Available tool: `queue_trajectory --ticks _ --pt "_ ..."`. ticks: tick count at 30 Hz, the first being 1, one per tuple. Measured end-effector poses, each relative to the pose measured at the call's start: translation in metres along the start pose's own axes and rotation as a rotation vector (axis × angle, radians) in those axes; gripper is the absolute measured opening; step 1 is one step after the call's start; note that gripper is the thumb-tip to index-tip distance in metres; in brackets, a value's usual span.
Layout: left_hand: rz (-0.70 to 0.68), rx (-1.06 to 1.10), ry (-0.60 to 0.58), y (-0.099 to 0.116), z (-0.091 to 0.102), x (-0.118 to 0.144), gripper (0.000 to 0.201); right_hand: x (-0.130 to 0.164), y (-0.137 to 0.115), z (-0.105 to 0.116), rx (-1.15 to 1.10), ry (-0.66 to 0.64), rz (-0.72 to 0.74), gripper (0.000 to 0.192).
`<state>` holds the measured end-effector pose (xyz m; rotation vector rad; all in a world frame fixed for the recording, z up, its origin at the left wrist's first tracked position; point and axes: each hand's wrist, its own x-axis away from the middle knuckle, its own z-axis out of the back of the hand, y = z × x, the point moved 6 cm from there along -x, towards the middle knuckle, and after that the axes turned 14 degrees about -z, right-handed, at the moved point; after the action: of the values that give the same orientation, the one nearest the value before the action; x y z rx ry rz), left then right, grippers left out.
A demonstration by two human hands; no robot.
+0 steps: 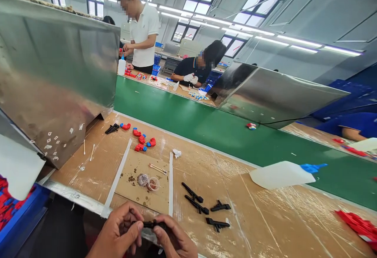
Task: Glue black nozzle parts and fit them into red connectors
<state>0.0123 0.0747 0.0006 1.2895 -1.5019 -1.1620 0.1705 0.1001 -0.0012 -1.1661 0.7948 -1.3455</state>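
Observation:
At the table's front edge, my left hand and my right hand pinch a small black plastic toy part between them, one at each end. My fingers hide most of it. Just beyond lies a cardboard sheet with dark spots, taped down along its sides. Two small clear cups, one with a clear-looking content and one with a reddish-brown residue, stand on it beside cotton swabs. Several black gun-shaped toy parts lie to the right of the sheet.
Red-and-blue toy pieces and more black parts lie behind the sheet. A white squeeze bottle with a blue tip lies at right. Beyond runs a green conveyor belt. A metal panel rises at left; people work across.

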Motion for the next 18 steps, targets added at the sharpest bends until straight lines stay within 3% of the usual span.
queue_trajectory --ticks 4,6,9,12,14,18 --pt "0.082 0.085 -0.255 -0.006 -0.002 0.001 0.045 -0.006 -0.034 -0.006 0.213 -0.208 0.298 0.019" --pt "0.157 0.188 -0.329 -0.011 -0.003 0.002 0.042 -0.009 -0.034 -0.005 0.164 -0.195 0.333 0.021" --pt "0.209 0.470 -0.224 -0.021 -0.003 -0.004 0.034 -0.023 -0.019 0.012 0.088 0.066 0.232 0.033" --pt "0.239 0.744 -0.070 -0.036 -0.005 -0.013 0.034 -0.036 -0.012 0.028 0.250 0.348 0.189 0.024" --pt "0.261 0.850 -0.046 -0.044 -0.009 -0.017 0.034 -0.043 -0.018 0.029 0.347 0.393 0.261 0.019" --pt "0.257 0.956 -0.048 -0.051 -0.012 -0.023 0.032 -0.050 -0.032 0.019 0.377 0.340 0.341 0.010"
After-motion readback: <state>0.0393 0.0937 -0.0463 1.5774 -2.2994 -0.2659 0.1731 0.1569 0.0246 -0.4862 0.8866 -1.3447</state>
